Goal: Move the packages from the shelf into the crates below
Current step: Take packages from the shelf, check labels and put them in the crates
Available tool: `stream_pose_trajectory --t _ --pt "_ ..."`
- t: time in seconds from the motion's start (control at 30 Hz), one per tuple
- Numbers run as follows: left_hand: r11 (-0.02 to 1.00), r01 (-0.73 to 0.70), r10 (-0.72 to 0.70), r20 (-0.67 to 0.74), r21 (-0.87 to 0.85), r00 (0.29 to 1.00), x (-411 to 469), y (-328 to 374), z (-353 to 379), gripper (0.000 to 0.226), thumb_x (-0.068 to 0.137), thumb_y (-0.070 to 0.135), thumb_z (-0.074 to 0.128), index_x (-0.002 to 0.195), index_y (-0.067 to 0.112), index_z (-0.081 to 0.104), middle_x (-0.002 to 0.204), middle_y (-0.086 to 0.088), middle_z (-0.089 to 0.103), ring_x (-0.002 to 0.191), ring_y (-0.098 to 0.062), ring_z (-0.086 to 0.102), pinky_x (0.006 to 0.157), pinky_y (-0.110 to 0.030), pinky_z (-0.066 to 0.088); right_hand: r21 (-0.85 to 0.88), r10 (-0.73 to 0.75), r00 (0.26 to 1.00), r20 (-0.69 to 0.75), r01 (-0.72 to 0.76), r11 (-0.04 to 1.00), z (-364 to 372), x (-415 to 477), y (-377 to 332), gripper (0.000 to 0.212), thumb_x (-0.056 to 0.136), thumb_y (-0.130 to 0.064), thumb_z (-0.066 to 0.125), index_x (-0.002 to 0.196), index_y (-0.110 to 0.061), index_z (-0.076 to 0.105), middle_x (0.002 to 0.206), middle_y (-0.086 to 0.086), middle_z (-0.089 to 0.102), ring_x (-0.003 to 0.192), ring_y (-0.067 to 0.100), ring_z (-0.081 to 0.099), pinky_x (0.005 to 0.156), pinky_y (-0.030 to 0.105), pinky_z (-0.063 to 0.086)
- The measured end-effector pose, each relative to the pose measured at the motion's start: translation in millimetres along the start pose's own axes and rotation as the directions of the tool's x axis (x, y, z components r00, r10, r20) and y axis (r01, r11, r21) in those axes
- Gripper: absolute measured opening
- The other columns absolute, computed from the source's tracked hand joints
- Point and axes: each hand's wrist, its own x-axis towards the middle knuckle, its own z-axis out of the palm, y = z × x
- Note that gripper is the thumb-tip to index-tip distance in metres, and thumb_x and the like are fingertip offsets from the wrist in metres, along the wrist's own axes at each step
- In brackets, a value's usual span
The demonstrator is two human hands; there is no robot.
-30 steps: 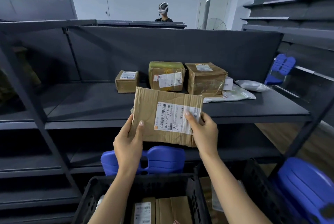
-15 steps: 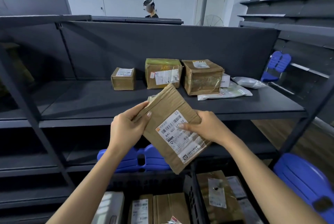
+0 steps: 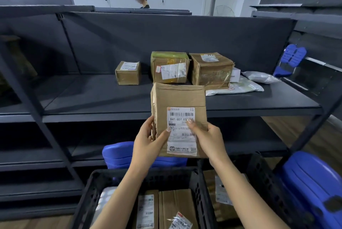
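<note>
Left crate: the black crate (image 3: 84,201) sits lowest and nearest to me, with flat cardboard parcels (image 3: 177,208) already lying in it. There may be free room along its far wall, but my forearms hide part of the floor.
Right crate: a second black crate (image 3: 266,178) stands just beside the first, on its right, with a labelled parcel (image 3: 222,191) inside.
My left hand: my left hand (image 3: 146,145) grips the lower left edge of the held package (image 3: 178,97), with the thumb across the front face and the fingers wrapped behind.
My right hand: my right hand (image 3: 211,140) grips the lower right edge, with the thumb pressed onto the white label (image 3: 182,114).
Package pose: it stands on end in the air with its long axis vertical and the label towards me. It is clear of the shelf (image 3: 92,99) and above the far rim of the left crate.
Deciding relation: both crates lie straight down from my hands and slightly towards me. My left hand is over the left crate and my right hand is nearer the wall between the two. I judge the package must tip flat as it goes down.
Left on the shelf: a small box (image 3: 128,73) stands apart. A green-taped box (image 3: 169,68) and a larger box (image 3: 211,69) stand side by side, with white mailers (image 3: 238,87) and a grey bag (image 3: 261,77) beyond.
</note>
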Motion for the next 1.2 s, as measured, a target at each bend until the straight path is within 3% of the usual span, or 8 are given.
stream_pose_trajectory --t 0.07,0.17,0.4,0.57,0.77,1.0,1.07,1.2 --pt "1.0 0.006 -0.006 -0.022 -0.012 1.0 -3 -1 -2 0.036 0.089 0.012 0.066 0.122 0.025 0.058 0.109 0.005 0.072 0.102 -0.013 0.068 0.087 -0.034 0.057 -0.023 -0.028 1.0 -0.001 0.028 0.999 2 -4 1 0.026 0.084 -0.042 0.069 0.1 -0.022 0.069 0.087 -0.008 0.075 0.085 0.005 0.07 0.076 0.028 0.055" --pt "0.997 0.036 -0.04 -0.053 -0.07 0.998 -5 0 -5 0.034 0.091 0.013 0.064 0.124 0.018 0.061 0.107 0.003 0.073 0.102 -0.016 0.069 0.089 -0.04 0.056 -0.052 -0.072 0.997 -0.025 0.071 0.996 2 -8 5 0.035 0.09 -0.043 0.059 0.121 -0.026 0.06 0.099 -0.014 0.07 0.091 0.0 0.066 0.072 0.018 0.05" --pt "0.983 0.108 -0.124 -0.103 -0.151 0.987 -17 -14 1 0.028 0.09 0.016 0.065 0.117 0.021 0.059 0.111 0.001 0.072 0.106 -0.016 0.067 0.092 -0.037 0.054 -0.049 -0.092 0.994 -0.062 0.089 0.995 -2 -17 15 0.03 0.094 -0.033 0.058 0.123 -0.026 0.059 0.103 -0.019 0.066 0.096 -0.005 0.062 0.073 0.011 0.05" --pt "0.977 0.152 -0.166 -0.084 -0.151 0.983 -20 -19 -1 0.023 0.092 0.018 0.062 0.114 0.018 0.058 0.113 -0.001 0.071 0.107 -0.017 0.066 0.098 -0.044 0.05 -0.042 -0.053 0.994 -0.092 0.049 0.998 -4 -22 19 0.028 0.095 -0.033 0.055 0.122 -0.027 0.062 0.097 -0.021 0.067 0.091 -0.009 0.063 0.069 0.007 0.048" --pt "0.979 0.192 -0.194 -0.021 -0.065 0.981 -29 -27 -14 0.036 0.093 0.026 0.06 0.128 0.018 0.06 0.114 0.005 0.071 0.109 -0.014 0.065 0.101 -0.042 0.049 -0.064 -0.023 0.994 -0.11 0.016 0.998 2 -35 31 0.029 0.099 -0.031 0.049 0.125 -0.025 0.062 0.092 -0.026 0.065 0.088 -0.01 0.061 0.067 0.006 0.048" --pt "0.976 0.218 -0.218 -0.001 -0.005 0.976 -37 -35 -15 0.038 0.094 0.022 0.059 0.132 0.02 0.057 0.11 0.005 0.072 0.1 -0.011 0.069 0.089 -0.031 0.055 -0.093 -0.009 0.996 -0.084 0.001 0.996 -2 -50 44 0.044 0.1 -0.028 0.048 0.143 -0.03 0.043 0.124 -0.013 0.061 0.108 -0.002 0.057 0.079 0.01 0.047" --pt "0.977 0.212 -0.212 -0.01 0.012 0.977 -41 -38 -9 0.035 0.094 0.017 0.059 0.13 0.016 0.057 0.117 0.001 0.069 0.105 -0.011 0.066 0.092 -0.028 0.054 -0.1 0.001 0.996 -0.088 -0.01 0.995 -9 -53 45 0.043 0.1 -0.029 0.048 0.142 -0.03 0.044 0.121 -0.013 0.063 0.104 -0.003 0.058 0.079 0.011 0.048" --pt "0.977 0.212 -0.212 0.004 0.02 0.977 -47 -41 10 0.03 0.094 0.012 0.058 0.125 0.015 0.058 0.118 -0.002 0.068 0.11 -0.015 0.064 0.1 -0.039 0.049 -0.096 0.027 0.996 -0.083 -0.035 0.995 -35 -54 44 0.036 0.099 -0.028 0.049 0.135 -0.03 0.054 0.107 -0.019 0.067 0.1 -0.002 0.062 0.077 0.015 0.051"
